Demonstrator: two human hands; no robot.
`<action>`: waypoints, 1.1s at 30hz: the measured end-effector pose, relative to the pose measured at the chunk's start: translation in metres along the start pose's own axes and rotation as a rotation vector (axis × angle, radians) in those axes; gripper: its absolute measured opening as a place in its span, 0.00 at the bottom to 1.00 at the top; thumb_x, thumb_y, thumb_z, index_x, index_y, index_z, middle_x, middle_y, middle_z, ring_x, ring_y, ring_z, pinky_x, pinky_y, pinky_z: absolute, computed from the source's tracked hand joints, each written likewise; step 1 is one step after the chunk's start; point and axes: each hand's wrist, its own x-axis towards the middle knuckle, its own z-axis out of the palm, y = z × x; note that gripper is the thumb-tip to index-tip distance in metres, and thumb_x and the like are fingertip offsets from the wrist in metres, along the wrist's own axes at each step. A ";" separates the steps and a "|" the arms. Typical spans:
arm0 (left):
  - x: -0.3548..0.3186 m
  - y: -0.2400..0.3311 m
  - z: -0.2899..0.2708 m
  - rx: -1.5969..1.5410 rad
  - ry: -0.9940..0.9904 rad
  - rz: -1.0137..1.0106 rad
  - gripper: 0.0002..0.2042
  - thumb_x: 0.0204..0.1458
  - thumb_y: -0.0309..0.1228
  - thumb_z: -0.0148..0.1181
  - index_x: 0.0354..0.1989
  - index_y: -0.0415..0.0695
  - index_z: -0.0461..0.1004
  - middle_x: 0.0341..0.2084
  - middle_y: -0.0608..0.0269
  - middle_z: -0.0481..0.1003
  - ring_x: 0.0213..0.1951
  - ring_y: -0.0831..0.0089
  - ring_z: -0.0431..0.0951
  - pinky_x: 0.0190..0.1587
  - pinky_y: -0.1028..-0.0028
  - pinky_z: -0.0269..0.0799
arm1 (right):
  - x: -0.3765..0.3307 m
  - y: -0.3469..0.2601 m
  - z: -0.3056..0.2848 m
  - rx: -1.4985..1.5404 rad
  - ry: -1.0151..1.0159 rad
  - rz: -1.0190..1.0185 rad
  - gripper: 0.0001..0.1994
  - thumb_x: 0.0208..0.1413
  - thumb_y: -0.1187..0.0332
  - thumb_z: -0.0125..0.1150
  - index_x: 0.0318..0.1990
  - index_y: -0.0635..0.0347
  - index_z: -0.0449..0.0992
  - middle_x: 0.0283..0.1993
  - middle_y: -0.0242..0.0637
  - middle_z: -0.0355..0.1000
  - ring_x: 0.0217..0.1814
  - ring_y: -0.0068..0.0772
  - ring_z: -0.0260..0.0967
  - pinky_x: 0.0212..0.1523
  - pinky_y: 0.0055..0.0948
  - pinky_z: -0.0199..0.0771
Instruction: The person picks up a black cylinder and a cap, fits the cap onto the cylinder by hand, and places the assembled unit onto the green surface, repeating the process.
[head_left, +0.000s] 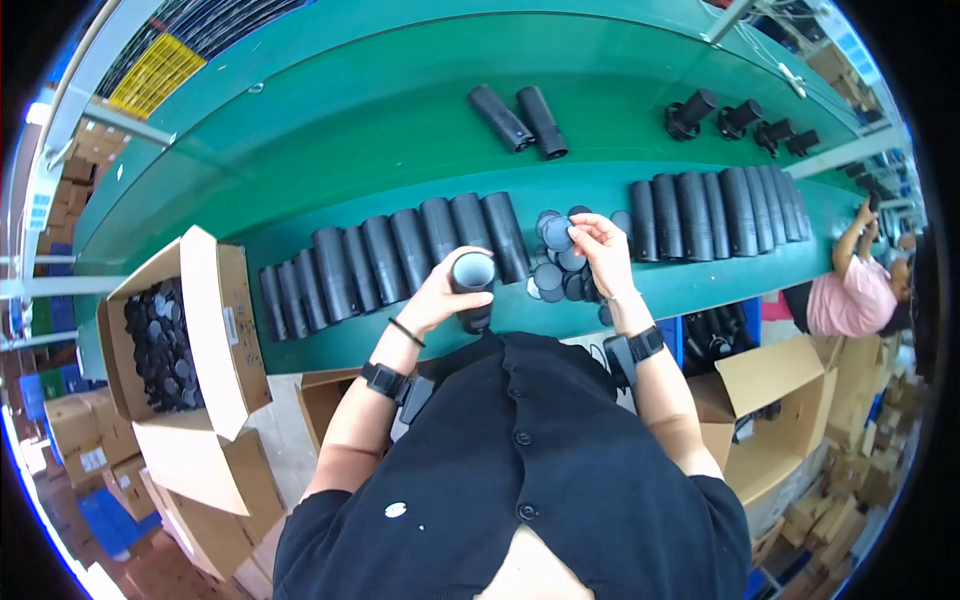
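My left hand (447, 297) is wrapped round a black tube (474, 318), whose round open end faces up and shows a pale inside. With thumb and fingertips, my right hand (603, 250) pinches the edge of a dark round disc (557, 235). Beneath that hand lies a loose pile of similar discs (572, 284) on the green bench. A row of black tubes (375, 258) stretches along the bench to the left of the pile. Another row of black tubes (720, 215) lies to its right.
Two black tubes (543, 122) lie farther back on the green bench (380, 120), with several flanged black parts (688, 115) at back right. An open carton (215, 330) of dark discs stands at left. Another carton (775, 385) is at lower right. A person in pink (850, 295) is at far right.
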 end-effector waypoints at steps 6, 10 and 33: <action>0.006 0.015 0.006 0.031 -0.131 0.019 0.32 0.38 0.24 0.73 0.56 0.44 0.69 0.49 0.69 0.71 0.51 0.78 0.69 0.57 0.74 0.64 | -0.009 -0.011 0.039 -0.063 -0.095 0.008 0.09 0.55 0.76 0.63 0.43 0.65 0.78 0.29 0.29 0.74 0.25 0.14 0.65 0.26 0.14 0.64; 0.005 0.015 0.003 -0.025 -0.155 -0.053 0.34 0.36 0.24 0.75 0.57 0.45 0.69 0.49 0.71 0.70 0.51 0.78 0.69 0.56 0.74 0.65 | -0.007 -0.023 0.051 -0.244 -0.218 0.026 0.09 0.55 0.73 0.63 0.42 0.64 0.81 0.28 0.28 0.74 0.25 0.13 0.65 0.25 0.14 0.64; 0.010 -0.014 -0.010 -0.203 -0.137 -0.097 0.33 0.39 0.21 0.72 0.57 0.43 0.66 0.49 0.67 0.73 0.53 0.75 0.70 0.59 0.72 0.64 | -0.012 -0.001 0.063 0.409 -0.622 0.549 0.23 0.67 0.62 0.49 0.65 0.63 0.61 0.50 0.40 0.70 0.39 0.31 0.74 0.43 0.28 0.77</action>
